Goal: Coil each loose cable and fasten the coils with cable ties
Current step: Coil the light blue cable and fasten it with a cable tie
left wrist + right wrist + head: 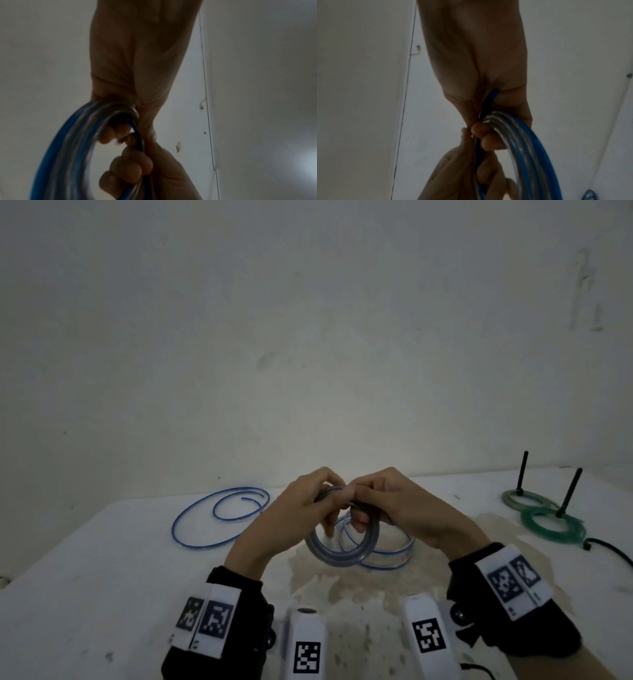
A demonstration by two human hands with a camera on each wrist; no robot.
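You held a coil of clear, blue-striped cable above the white table, both hands meeting at its top. Your left hand had its fingers curled round the upper left of the bundle, and your right hand had its fingers curled round the upper right, so the two grips were touching or nearly so. The ring of turns hung below your hands, tilted toward you.

From the left wrist, your left hand clenched the gathered strands, and the coil swept down to the lower left, blurred; the fingers of your other hand were wrapped on the same bundle just below. From the right wrist, your right hand pinched a blue strand between thumb and palm, the coil curving away to the lower right.

Beneath the coil, more loops of the same cable lay on the table. To the left, a loose blue cable lay in an open spiral, well apart from your hands. At the far right stood two black pegs, each with a green coil round its base. I could not tell whether any tie was on the coil you held.
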